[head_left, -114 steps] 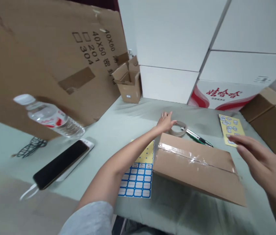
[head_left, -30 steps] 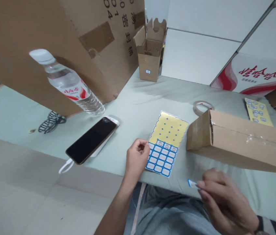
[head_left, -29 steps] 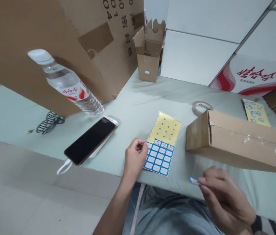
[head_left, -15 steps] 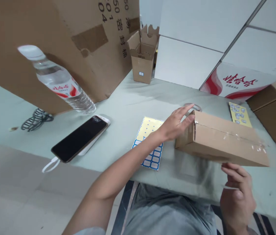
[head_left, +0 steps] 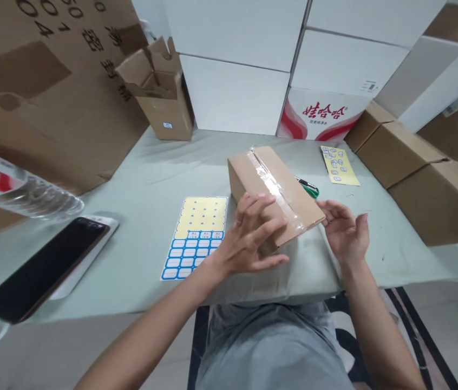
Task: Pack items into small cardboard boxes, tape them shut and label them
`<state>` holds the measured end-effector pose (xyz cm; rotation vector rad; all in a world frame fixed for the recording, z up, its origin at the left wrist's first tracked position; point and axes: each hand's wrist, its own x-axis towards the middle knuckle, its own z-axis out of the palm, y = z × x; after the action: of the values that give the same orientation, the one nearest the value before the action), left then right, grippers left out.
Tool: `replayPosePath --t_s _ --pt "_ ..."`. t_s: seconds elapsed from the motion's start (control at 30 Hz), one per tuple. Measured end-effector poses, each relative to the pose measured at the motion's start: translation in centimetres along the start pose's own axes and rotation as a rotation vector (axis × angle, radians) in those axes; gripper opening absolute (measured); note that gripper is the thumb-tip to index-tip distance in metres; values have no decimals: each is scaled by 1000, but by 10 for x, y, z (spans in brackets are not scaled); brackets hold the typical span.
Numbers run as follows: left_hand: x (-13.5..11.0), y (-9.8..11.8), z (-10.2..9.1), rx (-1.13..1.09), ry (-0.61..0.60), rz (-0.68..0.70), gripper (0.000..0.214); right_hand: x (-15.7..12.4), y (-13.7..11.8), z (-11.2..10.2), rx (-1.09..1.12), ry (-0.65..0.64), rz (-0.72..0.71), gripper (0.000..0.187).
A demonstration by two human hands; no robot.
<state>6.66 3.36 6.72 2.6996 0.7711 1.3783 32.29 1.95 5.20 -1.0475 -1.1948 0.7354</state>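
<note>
Taped cardboard box point(head_left: 273, 189) sits tilted on the pale green cloth-covered desk point(head_left: 123, 298), between my hands. My left hand point(head_left: 249, 235) lies against its near face, fingers apart, not clamped. My right hand point(head_left: 345, 227) is open, just beside its right corner. Just left of my left hand: one blue-and-yellow label sheet point(head_left: 194, 238). Ahead of my right hand: one green-handled tool point(head_left: 308, 187), one yellow sticker sheet point(head_left: 337, 165). Further left: one phone point(head_left: 42, 268), one water bottle point(head_left: 26, 195). Behind: one small open carton point(head_left: 159, 103), stacked white cartons point(head_left: 233, 92). Right: brown cartons point(head_left: 411, 173).
</note>
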Motion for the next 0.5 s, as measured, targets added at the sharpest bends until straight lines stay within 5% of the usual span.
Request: replayPosePath --t_s 0.17,0.3,0.5 --pt "25 -4 15 -18 7 -141 66 -53 -8 -8 -249 136 -299 6" --pt "26 -7 13 -19 25 -149 55 -72 -12 10 -435 88 -572 18" --pt "31 -24 8 25 -24 -86 47 -46 -10 28 -676 -96 -903 22"
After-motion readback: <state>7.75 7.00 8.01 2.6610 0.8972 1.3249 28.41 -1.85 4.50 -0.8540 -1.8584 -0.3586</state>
